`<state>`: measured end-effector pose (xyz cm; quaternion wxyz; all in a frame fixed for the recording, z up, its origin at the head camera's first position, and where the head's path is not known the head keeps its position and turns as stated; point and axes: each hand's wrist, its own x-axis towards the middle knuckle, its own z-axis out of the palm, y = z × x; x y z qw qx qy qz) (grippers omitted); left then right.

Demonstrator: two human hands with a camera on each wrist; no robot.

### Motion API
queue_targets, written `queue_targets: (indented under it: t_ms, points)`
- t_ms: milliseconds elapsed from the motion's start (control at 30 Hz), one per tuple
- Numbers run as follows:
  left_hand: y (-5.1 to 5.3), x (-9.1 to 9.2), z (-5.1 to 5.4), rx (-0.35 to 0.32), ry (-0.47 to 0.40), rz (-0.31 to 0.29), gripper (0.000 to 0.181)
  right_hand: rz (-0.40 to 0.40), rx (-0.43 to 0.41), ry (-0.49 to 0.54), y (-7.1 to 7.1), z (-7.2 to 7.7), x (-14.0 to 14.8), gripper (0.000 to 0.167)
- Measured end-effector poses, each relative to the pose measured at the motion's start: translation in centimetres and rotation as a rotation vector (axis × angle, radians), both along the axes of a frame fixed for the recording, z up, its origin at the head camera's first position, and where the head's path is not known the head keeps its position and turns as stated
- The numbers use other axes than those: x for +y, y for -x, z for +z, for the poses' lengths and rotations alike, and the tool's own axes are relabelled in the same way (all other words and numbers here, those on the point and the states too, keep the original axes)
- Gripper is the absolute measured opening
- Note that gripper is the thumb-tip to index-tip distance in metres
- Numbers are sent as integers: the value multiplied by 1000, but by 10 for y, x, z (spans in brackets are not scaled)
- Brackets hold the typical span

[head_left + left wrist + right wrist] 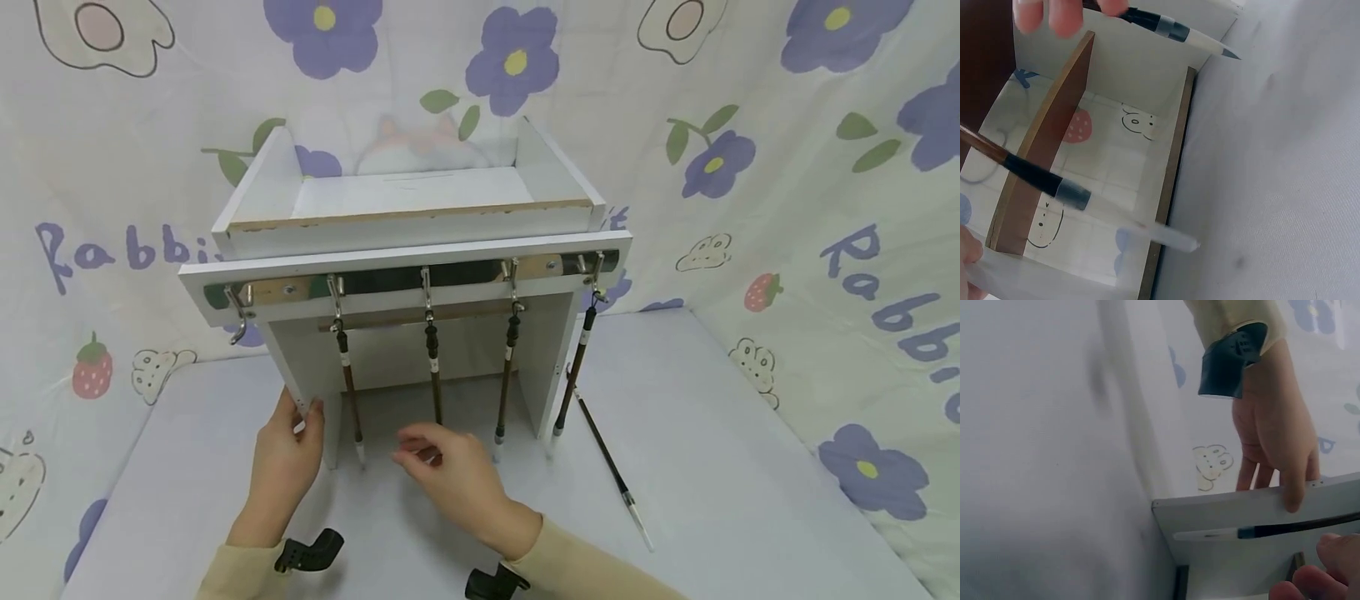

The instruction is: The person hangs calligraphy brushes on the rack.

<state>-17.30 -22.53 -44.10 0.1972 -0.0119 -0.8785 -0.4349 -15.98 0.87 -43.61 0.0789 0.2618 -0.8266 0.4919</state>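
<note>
A white shelf rack (405, 250) carries a row of metal hooks, with several brown-handled brushes hanging from it. My left hand (286, 454) grips the rack's left side panel (1229, 515), thumb on the inner face and fingers outside. My right hand (457, 479) is in front of the middle brush (433, 358), fingers loosely bent, with nothing visible between them. In the left wrist view its fingertips (1065, 19) overlap the handle of a brush with a bare pointed tip (1210, 45). A clear-capped brush (1072, 192) hangs nearer that camera.
The leftmost hook (238, 312) bears no brush. Another brush (607, 450) lies on the white tabletop (720, 467) right of the rack. Patterned cloth (757, 200) hangs behind and at the right. A wooden crossbar (1041, 144) spans the rack's back.
</note>
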Motion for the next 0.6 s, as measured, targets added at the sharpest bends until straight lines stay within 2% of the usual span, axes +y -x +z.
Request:
queue_targets:
  t_ms: [200, 600]
  points:
    - [1, -2, -2, 3, 10, 12, 44, -6, -6, 36, -3, 11, 23, 21]
    - [1, 0, -2, -23, 22, 15, 47, -91, -23, 60, 0, 24, 73, 22]
